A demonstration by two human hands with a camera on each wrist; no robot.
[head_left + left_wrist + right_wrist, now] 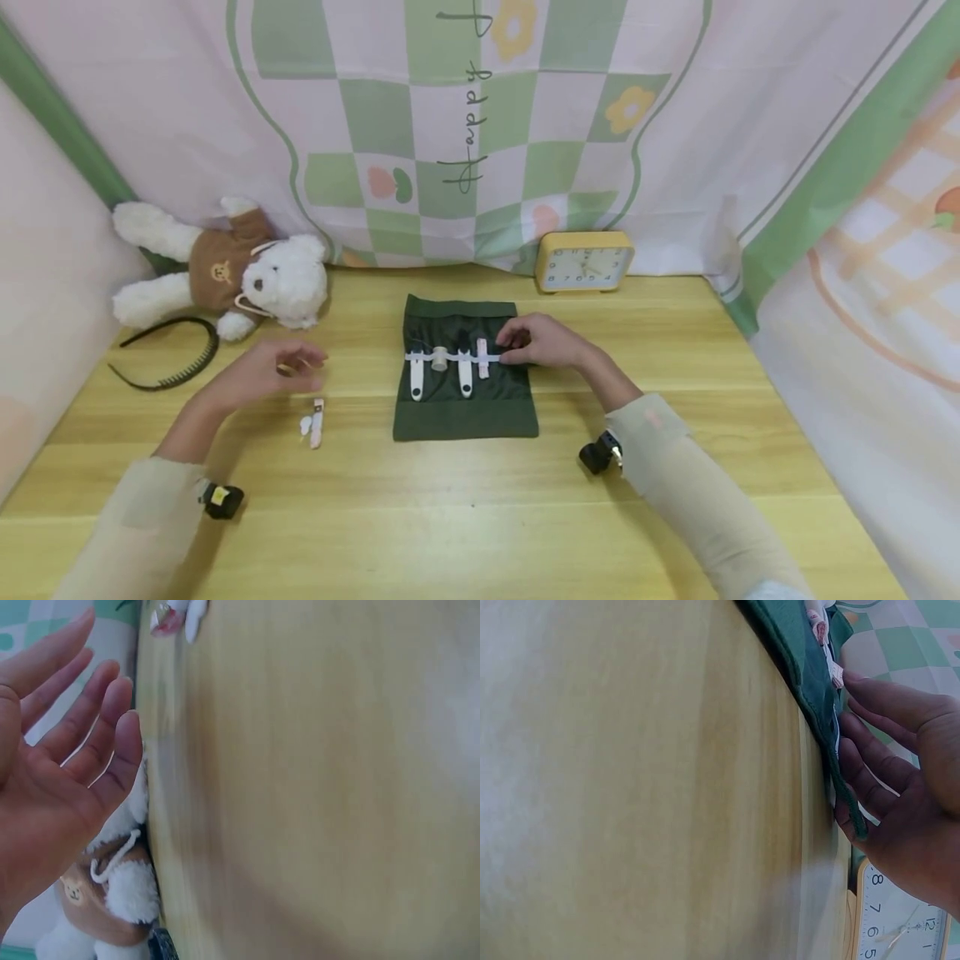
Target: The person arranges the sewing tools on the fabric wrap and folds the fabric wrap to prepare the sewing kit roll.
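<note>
A dark green fabric pouch [465, 419] lies unfolded on the table. Across it a white elastic band [452, 357] holds two white nail clippers [417, 379], a small pale spool [439, 358] and a slim pink-and-white piece [483, 360]. My right hand [546, 340] rests at the pouch's right edge, fingers loosely bent, its thumb tip near the band's end; in the right wrist view, a gap shows between thumb and fingers. My left hand [279, 367] hovers with spread fingers, holding nothing. Below it lies a pink nail clipper [317, 425] with a white charm [305, 426].
A white plush dog [225, 267] in a brown top lies at the back left, with a black headband [191, 371] in front of it. Behind the pouch, to the right, stands a yellow clock [585, 262]. A patterned curtain [457, 208] hangs behind the wooden table [472, 517].
</note>
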